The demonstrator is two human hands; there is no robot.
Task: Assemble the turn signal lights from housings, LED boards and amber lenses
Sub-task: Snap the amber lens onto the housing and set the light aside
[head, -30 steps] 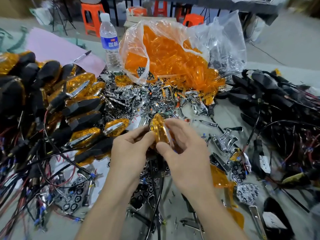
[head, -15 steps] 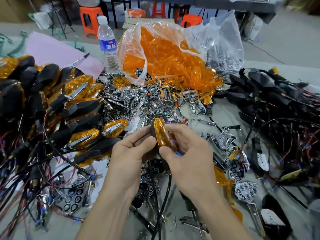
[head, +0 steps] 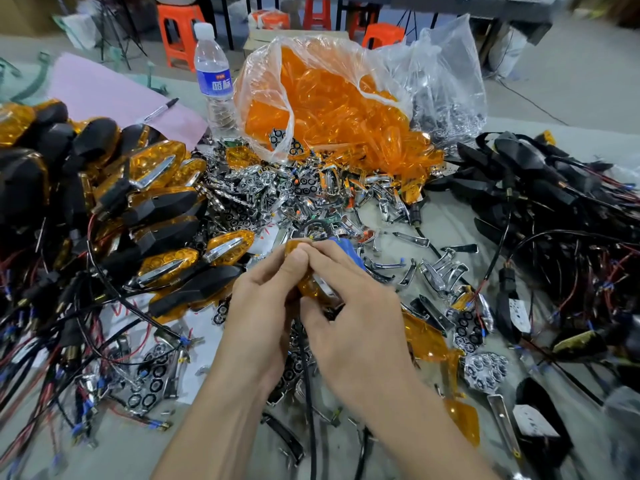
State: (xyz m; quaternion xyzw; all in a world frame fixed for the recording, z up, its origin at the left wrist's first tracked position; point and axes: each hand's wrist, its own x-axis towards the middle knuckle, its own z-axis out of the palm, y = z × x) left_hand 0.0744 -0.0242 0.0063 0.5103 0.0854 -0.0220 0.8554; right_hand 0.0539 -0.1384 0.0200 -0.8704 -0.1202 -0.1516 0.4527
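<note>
Both hands hold one turn signal light (head: 309,285) at the table's centre; its amber lens shows between the fingers and its black cable (head: 309,393) hangs down. My left hand (head: 266,306) grips it from the left, thumb on top. My right hand (head: 349,306) closes over it from the right and hides most of the housing. A pile of assembled amber-and-black lights (head: 162,209) lies to the left. A clear bag of amber lenses (head: 332,105) stands behind. Chrome reflectors and LED boards (head: 277,192) are scattered in the middle. Black housings with wires (head: 540,188) are heaped at the right.
A water bottle (head: 213,81) stands at the back left beside a pink sheet (head: 114,95) with a marker (head: 161,109). Loose amber lenses (head: 424,337) lie right of my hands. Red and black wires (head: 52,341) tangle at the left. Orange stools (head: 175,32) stand beyond the table.
My hands have closed tighter round the light: the right hand now covers most of the lens, which stood upright and plainly visible before. The hands stayed at the table's centre.
</note>
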